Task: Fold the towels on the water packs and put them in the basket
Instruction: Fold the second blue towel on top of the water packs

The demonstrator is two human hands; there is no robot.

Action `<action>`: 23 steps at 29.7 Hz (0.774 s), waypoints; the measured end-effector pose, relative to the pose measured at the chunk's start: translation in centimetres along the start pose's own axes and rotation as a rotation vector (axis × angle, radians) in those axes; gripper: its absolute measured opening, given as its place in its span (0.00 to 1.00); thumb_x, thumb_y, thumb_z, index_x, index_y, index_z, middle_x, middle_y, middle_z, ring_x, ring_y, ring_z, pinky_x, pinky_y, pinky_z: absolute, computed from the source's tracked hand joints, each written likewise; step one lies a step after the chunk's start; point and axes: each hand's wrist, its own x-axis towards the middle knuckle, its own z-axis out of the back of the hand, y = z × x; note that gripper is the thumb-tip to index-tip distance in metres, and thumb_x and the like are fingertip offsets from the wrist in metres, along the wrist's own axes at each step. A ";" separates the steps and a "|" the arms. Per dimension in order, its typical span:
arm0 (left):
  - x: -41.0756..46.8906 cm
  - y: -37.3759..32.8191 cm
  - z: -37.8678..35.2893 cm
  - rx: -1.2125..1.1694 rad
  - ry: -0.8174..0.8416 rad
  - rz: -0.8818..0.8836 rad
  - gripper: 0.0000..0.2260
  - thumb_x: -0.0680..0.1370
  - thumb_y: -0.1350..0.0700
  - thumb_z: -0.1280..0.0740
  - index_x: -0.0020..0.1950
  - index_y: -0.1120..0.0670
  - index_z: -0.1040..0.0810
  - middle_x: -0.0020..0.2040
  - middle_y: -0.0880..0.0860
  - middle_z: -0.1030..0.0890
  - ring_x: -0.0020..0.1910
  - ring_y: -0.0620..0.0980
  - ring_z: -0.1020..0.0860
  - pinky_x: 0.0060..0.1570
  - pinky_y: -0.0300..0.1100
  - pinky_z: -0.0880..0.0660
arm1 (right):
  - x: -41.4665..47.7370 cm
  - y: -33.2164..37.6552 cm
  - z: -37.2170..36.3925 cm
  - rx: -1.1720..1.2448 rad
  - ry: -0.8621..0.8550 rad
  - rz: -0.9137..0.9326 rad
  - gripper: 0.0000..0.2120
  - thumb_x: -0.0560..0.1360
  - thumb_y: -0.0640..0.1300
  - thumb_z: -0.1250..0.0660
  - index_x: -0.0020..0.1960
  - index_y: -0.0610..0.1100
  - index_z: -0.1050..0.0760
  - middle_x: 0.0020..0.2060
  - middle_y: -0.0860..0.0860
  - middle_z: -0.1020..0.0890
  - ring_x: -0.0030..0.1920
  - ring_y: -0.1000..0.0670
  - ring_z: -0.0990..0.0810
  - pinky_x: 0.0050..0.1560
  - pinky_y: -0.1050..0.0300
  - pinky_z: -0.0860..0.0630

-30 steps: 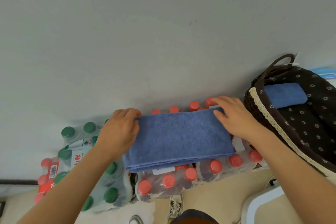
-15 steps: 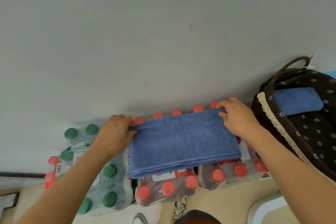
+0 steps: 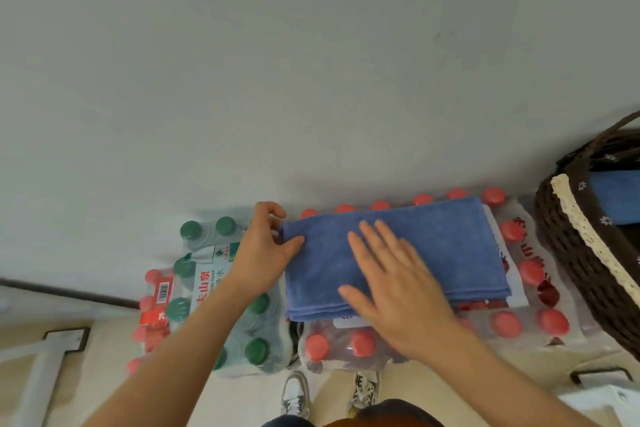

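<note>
A folded blue towel (image 3: pixel 450 246) lies flat on the red-capped water packs (image 3: pixel 530 319). My left hand (image 3: pixel 263 250) pinches the towel's far left corner, thumb on top of the cloth. My right hand (image 3: pixel 391 274) lies flat on the towel's left half with straight, spread fingers. At the right edge stands the dark wicker basket (image 3: pixel 575 260) with a lace-trimmed flowered liner. Inside it rests another folded blue towel (image 3: pixel 616 198).
A green-capped water pack (image 3: pixel 221 288) sits left of the red-capped ones, against the pale wall (image 3: pixel 311 80). More red-capped bottles (image 3: pixel 152 319) lie further left. My shoes (image 3: pixel 294 392) stand on the beige floor below. White furniture parts show at both lower corners.
My right hand let go of the towel's far right corner and moved left, now flat on the cloth. My left hand stayed at the left corner. The view shifted left.
</note>
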 end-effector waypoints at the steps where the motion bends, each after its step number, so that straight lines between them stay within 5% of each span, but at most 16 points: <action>1: -0.2 0.2 0.1 0.005 -0.003 -0.004 0.17 0.70 0.58 0.30 0.48 0.43 0.35 0.42 0.53 0.26 0.36 0.50 0.26 0.38 0.45 0.27 | -0.1 1.0 -0.8 -0.014 0.076 -0.022 0.34 0.78 0.65 0.54 0.72 0.43 0.33 0.70 0.44 0.29 0.70 0.44 0.31 0.66 0.45 0.30; 5: -0.7 0.4 0.5 -0.009 -0.006 -0.023 0.17 0.72 0.63 0.30 0.47 0.45 0.35 0.43 0.56 0.24 0.35 0.50 0.26 0.37 0.47 0.25 | -0.2 3.0 -2.1 -0.004 0.189 -0.136 0.39 0.77 0.69 0.62 0.73 0.45 0.34 0.72 0.44 0.32 0.72 0.44 0.34 0.71 0.44 0.41; 8: -1.4 -0.2 1.0 -0.058 0.026 -0.013 0.17 0.72 0.64 0.31 0.48 0.45 0.33 0.43 0.56 0.24 0.34 0.49 0.26 0.35 0.43 0.24 | -0.2 5.0 -1.5 0.031 0.161 -0.226 0.43 0.73 0.73 0.66 0.74 0.48 0.37 0.75 0.47 0.38 0.75 0.45 0.41 0.69 0.39 0.40; 13: -3.5 -1.4 1.1 -0.353 0.087 0.126 0.12 0.68 0.62 0.34 0.47 0.48 0.27 0.45 0.61 0.20 0.43 0.60 0.19 0.44 0.59 0.20 | -0.1 11.7 0.5 0.142 0.023 -0.467 0.43 0.65 0.71 0.47 0.73 0.48 0.37 0.70 0.52 0.32 0.70 0.49 0.34 0.59 0.45 0.32; 18: -4.9 -2.4 1.8 -0.552 0.214 0.205 0.11 0.75 0.69 0.37 0.51 0.54 0.27 0.38 0.57 0.21 0.35 0.51 0.20 0.35 0.43 0.21 | -1.0 15.0 0.1 0.143 -0.211 -0.550 0.36 0.62 0.55 0.31 0.68 0.48 0.33 0.58 0.49 0.27 0.57 0.46 0.25 0.49 0.47 0.28; 23: -6.1 -2.9 3.7 -0.549 0.388 0.174 0.14 0.77 0.68 0.38 0.58 0.53 0.27 0.44 0.59 0.19 0.39 0.51 0.17 0.38 0.39 0.21 | -1.9 14.1 -0.3 0.056 -0.331 -0.602 0.29 0.62 0.45 0.25 0.61 0.46 0.29 0.46 0.49 0.23 0.42 0.45 0.21 0.40 0.49 0.29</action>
